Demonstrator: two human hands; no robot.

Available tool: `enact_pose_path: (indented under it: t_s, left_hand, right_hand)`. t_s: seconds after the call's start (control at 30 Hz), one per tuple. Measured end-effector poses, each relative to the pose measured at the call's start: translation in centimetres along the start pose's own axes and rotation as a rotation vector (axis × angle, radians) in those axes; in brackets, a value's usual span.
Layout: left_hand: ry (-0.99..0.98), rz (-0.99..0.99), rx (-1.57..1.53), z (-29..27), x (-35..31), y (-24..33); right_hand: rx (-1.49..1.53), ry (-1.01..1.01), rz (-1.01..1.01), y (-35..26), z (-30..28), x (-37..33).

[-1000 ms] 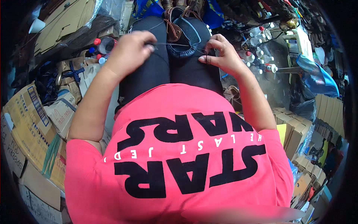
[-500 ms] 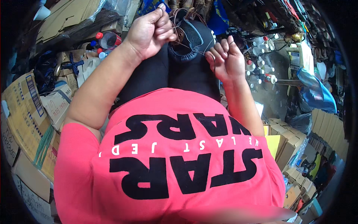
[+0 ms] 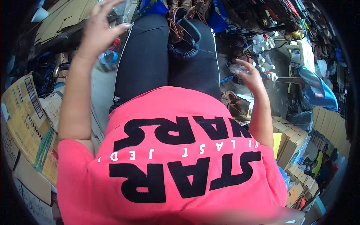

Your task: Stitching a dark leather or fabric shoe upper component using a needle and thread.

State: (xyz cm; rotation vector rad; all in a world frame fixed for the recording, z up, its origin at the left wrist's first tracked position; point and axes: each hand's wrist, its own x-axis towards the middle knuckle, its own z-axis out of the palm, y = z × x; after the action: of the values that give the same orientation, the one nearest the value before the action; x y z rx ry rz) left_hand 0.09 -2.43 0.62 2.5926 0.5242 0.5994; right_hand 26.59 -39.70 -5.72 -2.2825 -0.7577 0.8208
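Between my knees sits a shoe upper with a dark padded rim, a blue-grey lining and brown leather parts with eyelets. A thin thread trails from it over my dark trousers. My left hand is raised at the upper left, away from the shoe upper, thumb and fingers apart and slightly blurred. On the other side my right hand hangs beside my right knee, fingers bent and apart, near several bottles. Whether the thread touches either hand is hard to make out.
Several plastic bottles stand on the floor at the right. A blue plastic bag lies beyond them. Flattened cardboard is at the upper left, cardboard boxes at the left, and stacked cardboard at the lower right.
Both hands have moved apart, the left up and leftward, the right rightward and down. Their closed fingers have opened. The shoe upper stays between my knees.
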Motion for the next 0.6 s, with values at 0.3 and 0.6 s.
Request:
enact_pose_path:
  t_s: [0.3, 0.6]
  left_hand:
    - [-0.317, 0.386, -0.072, 8.4, -2.4, 8.7]
    - [-0.271, 0.287, -0.424, 9.5, 0.3, 7.7]
  right_hand:
    - [0.152, -0.184, -0.158, -13.6, 2.1, 1.4]
    - [-0.050, -0.434, -0.250, -13.6, 4.8, 2.1]
